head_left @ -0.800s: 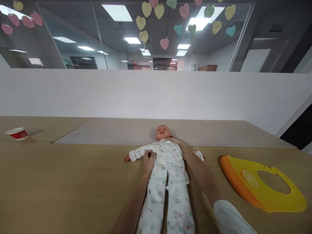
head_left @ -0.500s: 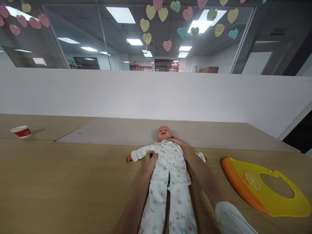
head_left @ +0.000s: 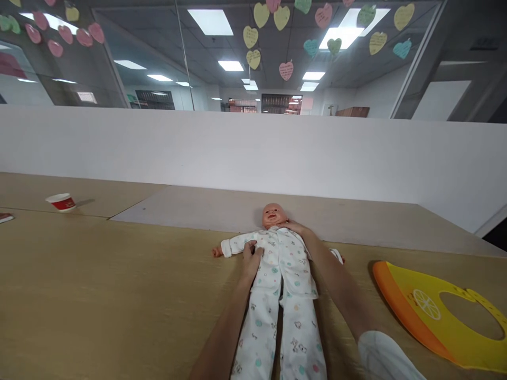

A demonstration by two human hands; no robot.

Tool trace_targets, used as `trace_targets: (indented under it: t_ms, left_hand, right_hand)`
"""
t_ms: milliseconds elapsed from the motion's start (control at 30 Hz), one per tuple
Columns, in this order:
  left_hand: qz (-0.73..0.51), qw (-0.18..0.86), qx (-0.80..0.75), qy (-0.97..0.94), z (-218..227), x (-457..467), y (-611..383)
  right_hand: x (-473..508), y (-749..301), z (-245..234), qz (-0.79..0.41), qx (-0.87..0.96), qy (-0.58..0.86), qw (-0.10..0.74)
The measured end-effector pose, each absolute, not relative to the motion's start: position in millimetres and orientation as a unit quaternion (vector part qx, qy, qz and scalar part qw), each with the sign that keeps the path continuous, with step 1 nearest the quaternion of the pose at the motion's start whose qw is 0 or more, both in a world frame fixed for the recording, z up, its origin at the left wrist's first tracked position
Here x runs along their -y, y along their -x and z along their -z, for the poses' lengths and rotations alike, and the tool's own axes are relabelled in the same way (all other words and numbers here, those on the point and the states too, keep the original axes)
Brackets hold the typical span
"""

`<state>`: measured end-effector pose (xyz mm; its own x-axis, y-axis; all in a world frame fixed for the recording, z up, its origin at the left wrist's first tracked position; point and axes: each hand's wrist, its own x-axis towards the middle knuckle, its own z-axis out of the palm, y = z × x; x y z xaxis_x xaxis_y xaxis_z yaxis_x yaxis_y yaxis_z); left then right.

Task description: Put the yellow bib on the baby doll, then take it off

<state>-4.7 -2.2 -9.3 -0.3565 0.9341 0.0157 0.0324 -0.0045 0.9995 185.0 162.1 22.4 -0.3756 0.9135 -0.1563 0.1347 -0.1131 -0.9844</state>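
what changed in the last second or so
The view swung left, so everything sits further right and a red item appears at the left edge. Nothing was grabbed or let go: the left hand stays on the doll, the right hand at its neck. Cup and bib unmoved.

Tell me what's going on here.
A person is handling a baby doll lying on its back on a wooden table. Their left hand is on the doll's white printed pajamas, and their right hand is at the collar, just under the chin. A yellow bib lies to the right; a red-and-white cup stands far left.
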Motion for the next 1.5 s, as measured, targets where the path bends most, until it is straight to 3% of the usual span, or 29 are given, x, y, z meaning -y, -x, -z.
trace_targets:
  t_ms: [533,833,1100,1500]
  left_hand:
    - [-0.581,0.393,-0.589,-0.401,8,9,7]
    - [-0.585,0.442,-0.546,-0.406,0,48,8]
    - [-0.555,0.459,-0.554,-0.418,-2,53,10]
    - [-0.541,0.316,-0.609,-0.487,6,-3,41]
  right_hand:
    - [-134,-190,-22,-0.467,0.567,0.571,0.367]
    - [-43,-241,-13,-0.187,0.686,0.532,0.459]
    - [16,-249,12,-0.158,0.751,0.546,0.336]
    - [-24,-248,18,-0.119,0.730,0.579,0.343]
